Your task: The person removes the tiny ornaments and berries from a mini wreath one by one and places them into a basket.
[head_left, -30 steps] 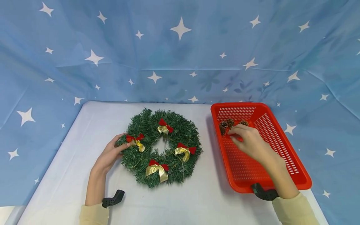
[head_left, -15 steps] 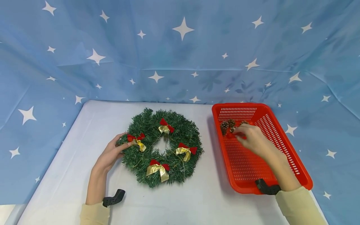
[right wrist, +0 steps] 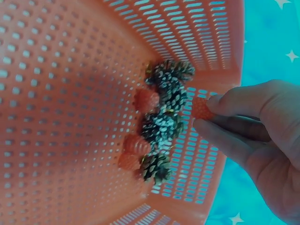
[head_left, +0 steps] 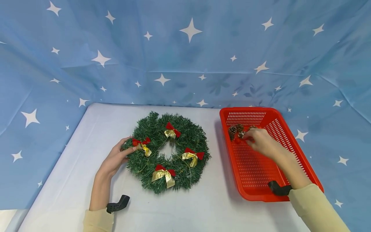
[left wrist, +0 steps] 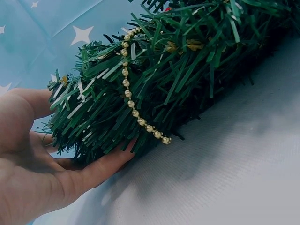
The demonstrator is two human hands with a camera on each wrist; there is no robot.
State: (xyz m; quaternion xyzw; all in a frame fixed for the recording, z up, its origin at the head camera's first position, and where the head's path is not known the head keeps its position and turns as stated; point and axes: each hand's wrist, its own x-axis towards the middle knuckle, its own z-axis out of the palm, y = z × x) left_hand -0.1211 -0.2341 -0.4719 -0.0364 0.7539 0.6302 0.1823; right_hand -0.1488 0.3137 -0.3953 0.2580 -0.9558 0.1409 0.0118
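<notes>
While left fingers (head_left: 127,150) grip green tinsel wreath (head_left: 168,151), right fingers (right wrist: 234,105) pinch small red berry (right wrist: 201,108)

Blue star-printed backdrop (head_left: 185,48), white table (head_left: 203,206)

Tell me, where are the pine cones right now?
In the head view the pine cones lie at the far end of the red basket, right of the wreath, beside small red berries; the right hand pinches one berry next to them.

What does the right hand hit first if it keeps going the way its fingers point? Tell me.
Probably the pine cones: the right hand, pinching a red berry, points at that cluster inside the red basket. Depth is uncertain.
</notes>
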